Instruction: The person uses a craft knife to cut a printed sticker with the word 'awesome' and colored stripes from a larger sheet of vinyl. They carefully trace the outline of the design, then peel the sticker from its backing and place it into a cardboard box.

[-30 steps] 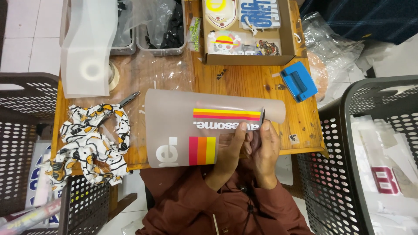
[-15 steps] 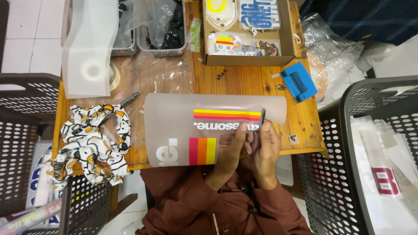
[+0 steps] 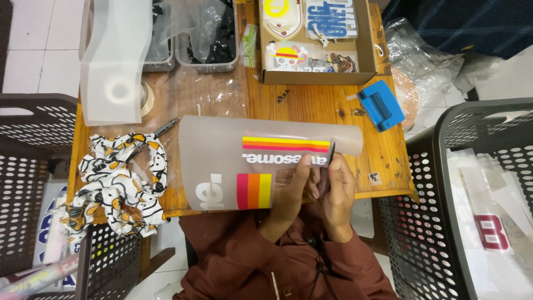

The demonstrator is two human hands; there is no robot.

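Observation:
A translucent film sheet with yellow, orange and red stripes and white lettering lies curled over the front of the wooden table. My left hand grips its lower edge just under the lettering. My right hand is beside it at the right end of the stripes, pinching a thin dark tool against the film. Both forearms, in brown sleeves, come up from the bottom of the view.
A cardboard box of stickers stands at the back, with a blue punch to its right. Patterned scraps and a metal pick lie left. A strip of film, clear trays and black baskets surround the table.

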